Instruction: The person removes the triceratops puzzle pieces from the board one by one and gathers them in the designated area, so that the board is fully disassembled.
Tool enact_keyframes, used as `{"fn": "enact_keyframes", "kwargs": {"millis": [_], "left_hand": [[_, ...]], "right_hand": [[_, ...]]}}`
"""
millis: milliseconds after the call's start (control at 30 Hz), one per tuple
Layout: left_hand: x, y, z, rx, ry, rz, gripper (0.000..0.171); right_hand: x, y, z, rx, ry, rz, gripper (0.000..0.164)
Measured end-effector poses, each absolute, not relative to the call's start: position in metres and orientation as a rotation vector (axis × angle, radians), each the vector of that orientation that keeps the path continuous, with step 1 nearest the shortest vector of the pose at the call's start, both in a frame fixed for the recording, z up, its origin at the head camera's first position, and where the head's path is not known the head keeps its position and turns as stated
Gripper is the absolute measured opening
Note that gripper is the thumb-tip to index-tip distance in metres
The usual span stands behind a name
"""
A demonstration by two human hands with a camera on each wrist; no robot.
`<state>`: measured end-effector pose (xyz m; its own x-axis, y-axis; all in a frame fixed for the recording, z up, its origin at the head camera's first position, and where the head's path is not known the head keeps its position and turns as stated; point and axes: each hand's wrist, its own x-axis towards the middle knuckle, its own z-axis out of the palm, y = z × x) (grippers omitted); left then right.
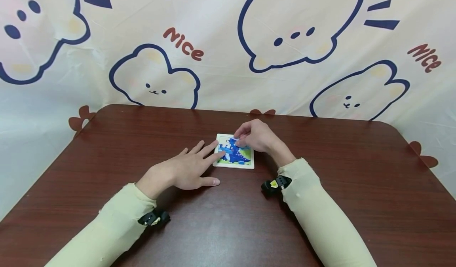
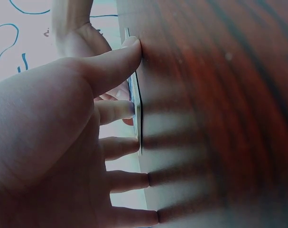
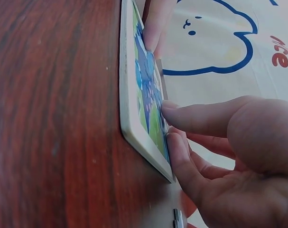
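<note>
A small square jigsaw puzzle [image 1: 233,155] with a white frame and a blue dinosaur picture lies flat on the table. My left hand [image 1: 190,169] is spread at its left side, fingers nearly straight, one fingertip on the picture and another at the frame's edge. In the left wrist view, the left thumb [image 2: 115,66] stands apart from the other fingers. My right hand [image 1: 259,136] bends over the upper right of the puzzle. Its thumb and index finger [image 3: 181,156] pinch at the picture's surface, on a puzzle piece mostly hidden by the fingertips.
The dark brown wooden table [image 1: 117,152] extends around the puzzle. Behind it hangs a pale cloth [image 1: 221,85] with cartoon outlines and lettering. Black devices [image 1: 154,218] are strapped at both wrists over pale sleeves [image 1: 320,207].
</note>
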<state>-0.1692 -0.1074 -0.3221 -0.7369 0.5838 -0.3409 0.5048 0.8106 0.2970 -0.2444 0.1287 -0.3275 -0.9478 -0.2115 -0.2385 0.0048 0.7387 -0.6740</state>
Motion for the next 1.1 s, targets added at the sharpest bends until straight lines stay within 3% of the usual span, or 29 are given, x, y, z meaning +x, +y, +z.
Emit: {"fn": "enact_keyframes", "kwargs": {"millis": [1100], "left_hand": [[-0.1707, -0.1084, -0.3231, 0.831, 2.563, 0.266, 0.085]], "right_hand": [[-0.2443, 0.1236, -0.3280, -0.105, 2.657, -1.054, 0.017]]}}
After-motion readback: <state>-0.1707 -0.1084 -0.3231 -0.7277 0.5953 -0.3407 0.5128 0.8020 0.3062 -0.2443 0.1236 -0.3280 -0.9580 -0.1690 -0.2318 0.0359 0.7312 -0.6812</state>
